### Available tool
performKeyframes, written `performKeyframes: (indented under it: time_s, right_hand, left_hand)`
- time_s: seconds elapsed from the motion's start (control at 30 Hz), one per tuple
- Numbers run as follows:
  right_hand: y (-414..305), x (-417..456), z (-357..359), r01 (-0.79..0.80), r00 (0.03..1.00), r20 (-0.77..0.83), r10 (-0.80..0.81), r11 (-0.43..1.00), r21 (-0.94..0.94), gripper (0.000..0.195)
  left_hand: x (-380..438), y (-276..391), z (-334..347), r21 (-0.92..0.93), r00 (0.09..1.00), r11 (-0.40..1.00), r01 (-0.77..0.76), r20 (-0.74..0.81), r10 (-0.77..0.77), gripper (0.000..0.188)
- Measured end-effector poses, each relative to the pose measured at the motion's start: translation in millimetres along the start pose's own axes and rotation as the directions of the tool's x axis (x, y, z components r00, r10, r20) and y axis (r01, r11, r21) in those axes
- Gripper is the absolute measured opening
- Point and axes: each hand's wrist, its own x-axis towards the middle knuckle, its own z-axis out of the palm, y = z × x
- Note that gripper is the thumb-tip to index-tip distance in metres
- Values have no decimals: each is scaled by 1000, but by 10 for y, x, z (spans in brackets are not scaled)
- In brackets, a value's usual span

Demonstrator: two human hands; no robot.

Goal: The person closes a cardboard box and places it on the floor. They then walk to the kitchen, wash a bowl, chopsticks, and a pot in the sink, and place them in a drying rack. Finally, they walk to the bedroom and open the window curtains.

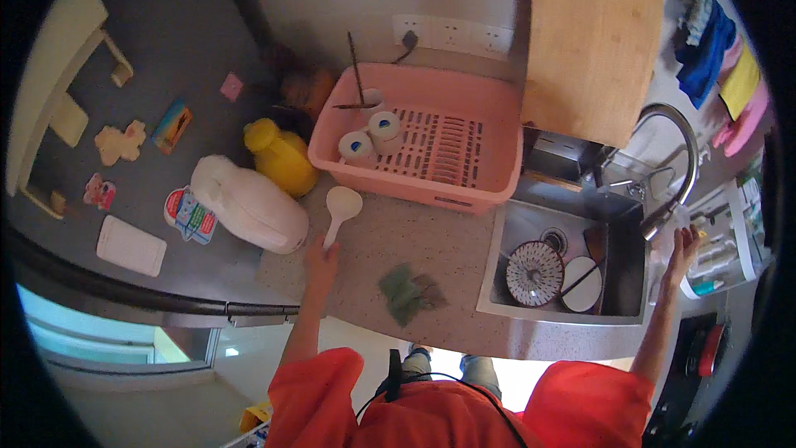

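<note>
My left hand (321,262) grips the handle of a white ladle or serving spoon (344,204), its round bowl held over the speckled countertop (454,230). To the right of the sink, my right hand (683,250) is raised beside the spray head of a curved metal faucet (656,222). Something pale and translucent shows next to its fingers; whether they hold it is unclear. Inside the steel sink (488,289) sit a patterned bowl (533,274) and a white dish (583,286) with a dark stick across it. A brown object (594,244), partly hidden, lies behind the dish.
A pink plastic basket (423,190) with white cups (385,126) stands against the wall. Left of it are a yellow container (283,158) and a large white bottle (255,208). A green cloth or pad (401,292) lies near the counter edge. A wooden board (591,43) overhangs the sink's back.
</note>
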Motion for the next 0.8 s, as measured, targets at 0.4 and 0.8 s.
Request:
performKeyframes:
  time_s: [0.4,0.8]
  right_hand:
    - [-1694,-3282,6,-641,713,543,443,726,250,18]
    - [-1990,-2568,-1513,-535,826,525,207,582,612,29]
  left_hand:
    - [-1418,3103,-89,-532,720,829,171,642,263,22]
    - [-2937,4636,791,-806,363,568,-170,484,796,56]
